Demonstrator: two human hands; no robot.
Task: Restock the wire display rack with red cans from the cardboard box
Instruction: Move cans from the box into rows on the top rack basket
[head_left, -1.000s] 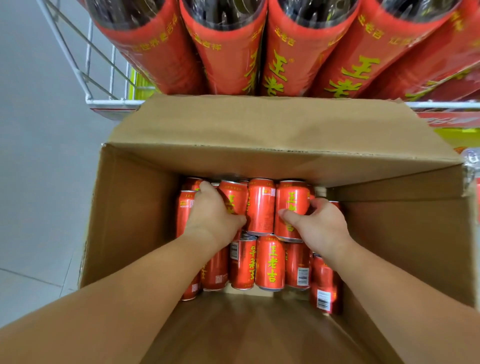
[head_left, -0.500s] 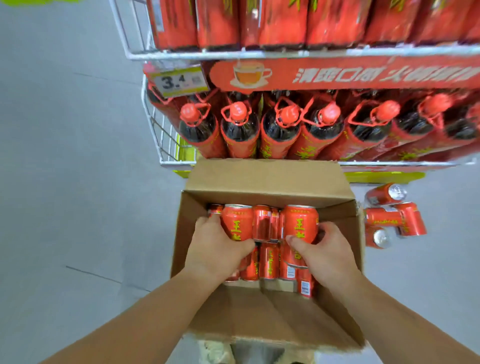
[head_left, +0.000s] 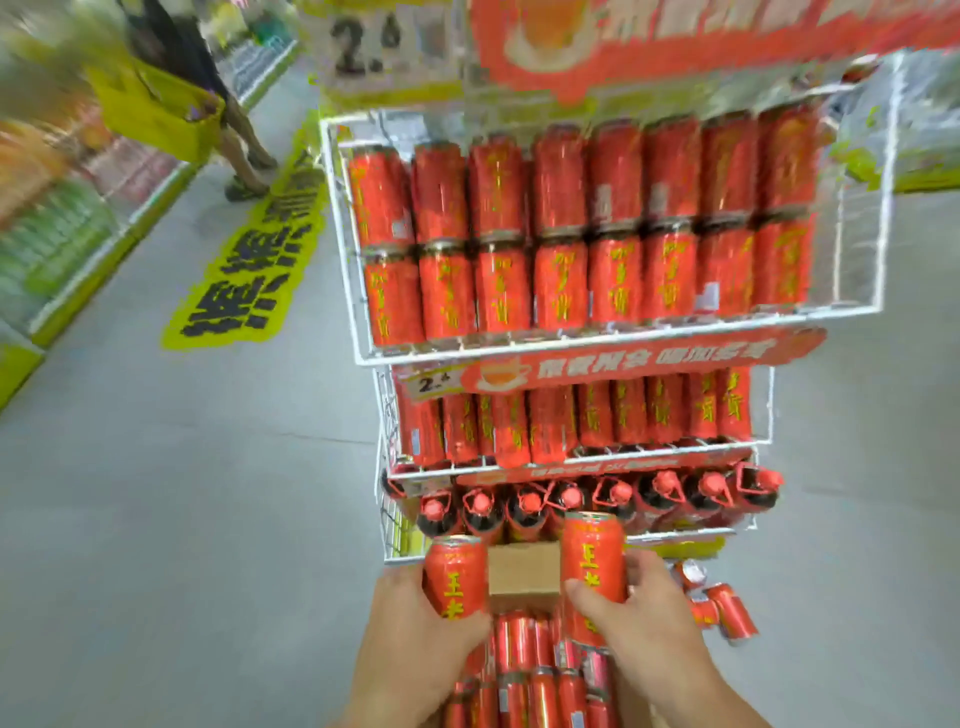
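Gripping red cans (head_left: 456, 577), left hand (head_left: 415, 644) and right hand (head_left: 649, 634) over box (head_left: 524, 569) rim.

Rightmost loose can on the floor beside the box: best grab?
Probably wrap the mid-body of the loose can from above, fingers across its long axis: it lies on its side, so the round wall faces up.
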